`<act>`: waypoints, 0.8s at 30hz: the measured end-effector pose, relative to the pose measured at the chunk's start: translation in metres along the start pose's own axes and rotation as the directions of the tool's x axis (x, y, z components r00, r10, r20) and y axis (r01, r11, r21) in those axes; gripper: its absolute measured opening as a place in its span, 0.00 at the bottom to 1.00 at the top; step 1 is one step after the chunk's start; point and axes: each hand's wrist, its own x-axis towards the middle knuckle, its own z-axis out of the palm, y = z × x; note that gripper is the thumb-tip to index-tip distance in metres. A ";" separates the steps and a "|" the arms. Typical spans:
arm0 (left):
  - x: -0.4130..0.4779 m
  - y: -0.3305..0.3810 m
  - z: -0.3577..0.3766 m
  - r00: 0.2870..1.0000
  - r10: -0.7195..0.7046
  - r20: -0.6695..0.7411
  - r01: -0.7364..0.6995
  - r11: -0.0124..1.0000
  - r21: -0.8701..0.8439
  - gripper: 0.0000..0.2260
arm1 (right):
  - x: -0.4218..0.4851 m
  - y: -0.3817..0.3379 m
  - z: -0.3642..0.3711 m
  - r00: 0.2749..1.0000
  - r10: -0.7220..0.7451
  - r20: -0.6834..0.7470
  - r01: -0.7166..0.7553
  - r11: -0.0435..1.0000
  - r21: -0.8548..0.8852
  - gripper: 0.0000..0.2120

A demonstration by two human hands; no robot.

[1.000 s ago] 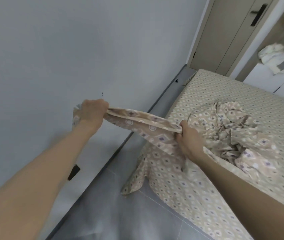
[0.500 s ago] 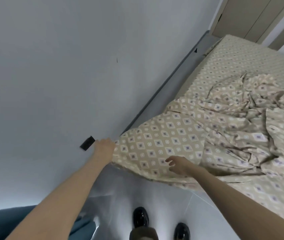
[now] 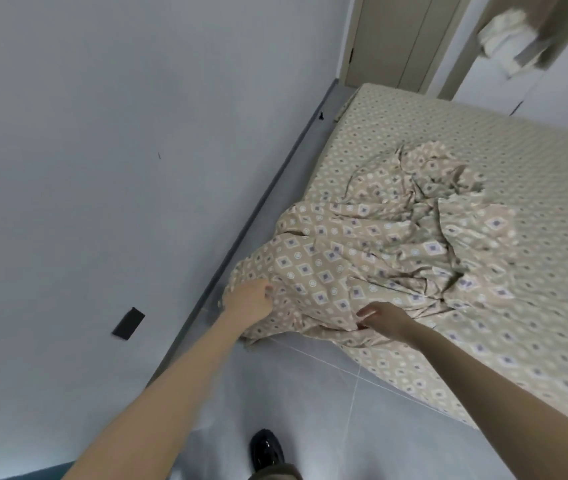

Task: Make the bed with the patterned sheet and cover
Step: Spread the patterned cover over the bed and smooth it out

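**Cover dropped onto the bed's near left corner**

Since the earlier frame the cover (image 3: 396,244) has sunk from a lifted flap to drape over the near left corner of the bed (image 3: 431,379). Its bulk lies crumpled mid-bed.

The left hand (image 3: 249,303) grips the hem, fingers curled in cloth. The right hand (image 3: 382,318) sits at the hem with fingers bent, grip unclear.

Best to find both true corners, pinch them, and spread wide.

It looks a thin, limp cloth, beige with a diamond print like the sheet (image 3: 466,133).

Both bare arms reach forward; the left hand (image 3: 251,301) fists the cover (image 3: 344,258); the right hand (image 3: 384,318), just beside it, curls its fingers, grip unclear.
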 end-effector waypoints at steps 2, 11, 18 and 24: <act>-0.001 0.031 0.005 0.999 0.041 0.019 -0.040 0.997 -0.064 0.16 | -0.013 0.022 -0.015 0.999 0.021 -0.046 -0.017 0.997 0.069 0.14; -0.014 0.189 0.059 0.986 0.119 0.113 -0.067 0.922 -0.382 0.17 | -0.097 0.157 -0.081 0.959 0.143 -0.244 -0.058 0.943 0.327 0.11; -0.023 0.292 0.114 0.975 0.095 0.200 0.018 0.866 -0.500 0.17 | -0.146 0.261 -0.115 0.931 0.246 -0.270 -0.095 0.877 0.471 0.09; 0.008 0.343 0.150 0.966 0.030 0.256 0.120 0.827 -0.549 0.18 | -0.135 0.300 -0.145 0.935 0.263 -0.238 -0.092 0.828 0.553 0.10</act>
